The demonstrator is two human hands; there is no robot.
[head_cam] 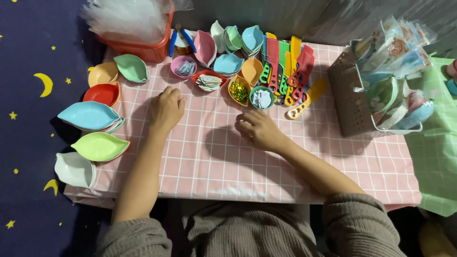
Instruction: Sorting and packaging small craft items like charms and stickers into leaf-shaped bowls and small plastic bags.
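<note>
Hands rest empty on the pink cloth (228,162): left hand (166,108) loosely curled, right hand (257,129) open and flat. Just beyond the right hand sits a green cup (261,97) of paper bits, probably light, rigid and slick, best pinched at its rim; combs (285,66) lie right of it.

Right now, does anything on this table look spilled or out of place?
Nothing looks spilled. One oddity: the leaf-shaped dishes at the left overhang the table's edge. Both hands, left hand and right hand, rest empty on the cloth.
</note>
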